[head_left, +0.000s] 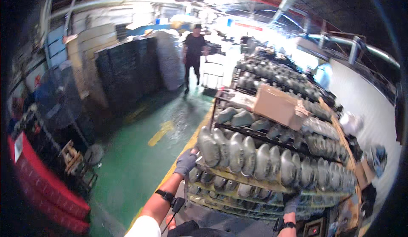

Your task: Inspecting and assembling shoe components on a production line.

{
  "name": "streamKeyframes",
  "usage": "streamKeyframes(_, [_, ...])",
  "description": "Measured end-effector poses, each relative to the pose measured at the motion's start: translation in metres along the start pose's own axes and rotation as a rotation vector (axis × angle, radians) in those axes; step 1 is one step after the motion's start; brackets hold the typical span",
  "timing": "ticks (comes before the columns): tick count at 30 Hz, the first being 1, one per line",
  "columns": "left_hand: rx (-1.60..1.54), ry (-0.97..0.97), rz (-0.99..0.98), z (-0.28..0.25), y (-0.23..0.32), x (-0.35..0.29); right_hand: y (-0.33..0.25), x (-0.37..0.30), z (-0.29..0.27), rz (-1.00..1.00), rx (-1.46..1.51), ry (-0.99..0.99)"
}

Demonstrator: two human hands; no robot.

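In front of me stands a tiered rack (255,178) with rows of grey-green, foot-shaped pieces that look like shoe lasts (263,162), leaning upright side by side. My left hand (186,162), in a grey glove, is closed round the left end of the rack, level with the top row. My right hand (292,201), in a dark glove, is at the rack's front, just below the top row's right half. Its fingers blend into the dark shelf, so their grip is unclear. More lasts fill the lower tiers.
Behind, further racks (272,73) carry more lasts and a cardboard box (278,105). A person (194,52) in dark clothes walks in the green aisle beside a trolley (213,73). On the left are a large fan (59,92), red stacked containers (46,181) and dark upright panels (129,69).
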State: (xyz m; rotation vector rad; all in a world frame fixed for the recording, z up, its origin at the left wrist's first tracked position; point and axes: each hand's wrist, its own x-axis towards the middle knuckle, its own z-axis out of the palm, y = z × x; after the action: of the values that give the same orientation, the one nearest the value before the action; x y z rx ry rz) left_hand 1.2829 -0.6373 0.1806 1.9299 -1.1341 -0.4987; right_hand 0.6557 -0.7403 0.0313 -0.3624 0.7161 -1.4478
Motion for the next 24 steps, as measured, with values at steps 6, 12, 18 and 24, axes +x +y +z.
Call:
streamKeyframes(6, [-0.077,-0.045,0.090,0.036,0.064,0.003,-0.092,-0.058,0.005,-0.166,-0.158,0.057])
streamKeyframes(12, [-0.031,-0.107,0.033,0.024,0.063,0.004,-0.083,-0.060,0.031,-0.198,-0.159,0.106])
streamKeyframes(18, [-0.042,0.002,0.144,0.030,0.055,0.007,-0.073,-0.070,0.042,-0.214,-0.054,0.037])
streamKeyframes(24, [-0.074,0.033,0.190,0.030,0.067,0.001,-0.075,-0.075,0.044,-0.311,-0.067,0.028])
